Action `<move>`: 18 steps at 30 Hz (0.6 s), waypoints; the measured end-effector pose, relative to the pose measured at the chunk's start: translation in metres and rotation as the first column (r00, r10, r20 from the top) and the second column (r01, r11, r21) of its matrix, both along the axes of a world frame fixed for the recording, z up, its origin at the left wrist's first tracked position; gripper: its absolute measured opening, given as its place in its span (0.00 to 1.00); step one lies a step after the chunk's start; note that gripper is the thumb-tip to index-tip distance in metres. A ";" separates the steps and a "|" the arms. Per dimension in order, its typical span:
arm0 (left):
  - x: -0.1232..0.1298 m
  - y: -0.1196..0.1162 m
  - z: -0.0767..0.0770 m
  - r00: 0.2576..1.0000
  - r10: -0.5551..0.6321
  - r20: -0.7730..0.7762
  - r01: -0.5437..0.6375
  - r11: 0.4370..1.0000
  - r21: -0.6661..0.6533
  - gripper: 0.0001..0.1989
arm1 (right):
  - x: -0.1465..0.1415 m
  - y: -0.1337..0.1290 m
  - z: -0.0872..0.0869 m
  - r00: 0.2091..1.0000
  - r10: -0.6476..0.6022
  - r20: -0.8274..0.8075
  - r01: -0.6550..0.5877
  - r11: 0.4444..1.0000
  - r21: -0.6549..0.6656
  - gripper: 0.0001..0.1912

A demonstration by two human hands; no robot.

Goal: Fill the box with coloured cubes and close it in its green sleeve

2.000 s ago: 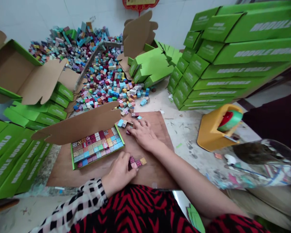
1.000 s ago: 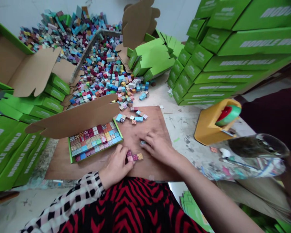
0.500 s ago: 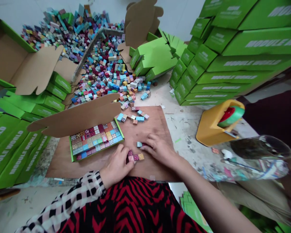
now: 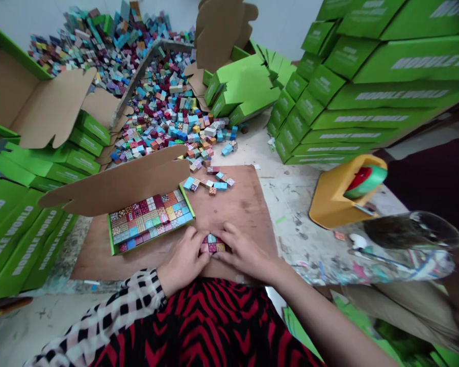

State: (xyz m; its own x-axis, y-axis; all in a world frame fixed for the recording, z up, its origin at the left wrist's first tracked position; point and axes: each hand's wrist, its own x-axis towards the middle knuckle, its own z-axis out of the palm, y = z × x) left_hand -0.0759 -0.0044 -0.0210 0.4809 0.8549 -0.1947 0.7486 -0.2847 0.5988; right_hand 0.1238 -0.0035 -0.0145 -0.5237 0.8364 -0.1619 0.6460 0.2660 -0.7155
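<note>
Head view — 2 hands, left and right, touch patterned blocks.

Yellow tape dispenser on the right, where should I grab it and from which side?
I'd grip the tape dispenser's yellow body from the left, the side facing the brown board. It looks broad and solid there, while the tape roll and the protruding metal strip sit toward the right.

From here I see a compact cluster of small patterned blocks, maroon, pale blue and yellow on top (its edges are partly hidden from me), lying on the brown board.
</note>
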 end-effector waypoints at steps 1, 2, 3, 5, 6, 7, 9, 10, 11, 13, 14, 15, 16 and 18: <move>0.000 0.000 0.000 1.000 -0.010 0.006 0.010 1.000 -0.003 0.19 | -0.002 -0.001 0.000 1.000 0.009 -0.008 -0.009 1.000 0.008 0.10; -0.001 0.000 0.000 1.000 -0.021 0.016 0.021 1.000 -0.006 0.18 | -0.004 -0.001 0.001 1.000 0.014 -0.015 -0.013 1.000 0.016 0.08; -0.001 0.000 0.001 0.999 -0.031 0.031 0.031 0.999 -0.006 0.17 | -0.005 -0.002 0.002 1.000 0.016 -0.020 -0.015 1.000 0.018 0.07; -0.002 0.000 0.003 0.997 -0.037 0.066 0.037 0.999 0.005 0.16 | -0.006 -0.001 0.004 1.000 0.011 -0.028 -0.011 1.000 0.009 0.06; -0.002 0.000 0.004 0.996 -0.034 0.083 0.033 0.999 0.016 0.16 | -0.007 0.000 0.005 0.999 0.006 -0.032 -0.006 1.000 0.008 0.06; -0.002 0.000 0.005 0.995 -0.030 0.093 0.027 0.999 0.029 0.17 | -0.007 0.000 0.006 0.999 0.001 -0.032 -0.001 1.000 0.008 0.06; -0.003 0.001 0.005 0.997 -0.025 0.072 0.021 0.999 0.047 0.18 | -0.010 0.002 0.006 1.000 -0.008 -0.002 0.008 1.000 -0.003 0.07; -0.003 0.002 0.005 0.999 -0.026 0.042 0.024 0.999 0.046 0.18 | -0.011 0.003 0.006 1.000 -0.012 0.024 0.012 1.000 -0.014 0.08; -0.003 0.002 0.004 1.000 -0.027 0.010 0.027 0.999 0.039 0.18 | -0.011 0.005 0.006 0.999 -0.009 0.043 0.011 0.999 -0.030 0.09; -0.003 0.002 0.002 0.999 -0.027 -0.030 0.027 0.999 0.017 0.20 | -0.009 0.010 0.007 0.999 0.023 0.037 -0.021 0.998 -0.059 0.16; -0.002 0.002 0.001 0.999 -0.022 -0.031 0.022 1.000 0.006 0.23 | -0.006 0.014 0.008 0.999 0.046 0.012 -0.045 0.998 -0.054 0.19; -0.002 0.001 0.001 1.000 -0.014 -0.026 0.014 1.000 -0.002 0.25 | -0.002 0.020 0.009 0.998 0.059 -0.017 -0.060 0.998 -0.031 0.19; -0.002 0.001 0.001 1.000 -0.009 -0.021 0.009 1.000 -0.008 0.27 | 0.003 0.028 0.009 0.998 0.054 -0.037 -0.054 0.999 0.011 0.18; -0.001 -0.001 0.004 1.000 -0.012 -0.027 0.012 1.000 -0.015 0.29 | 0.011 0.047 0.009 0.999 -0.033 -0.028 0.036 0.990 0.137 0.12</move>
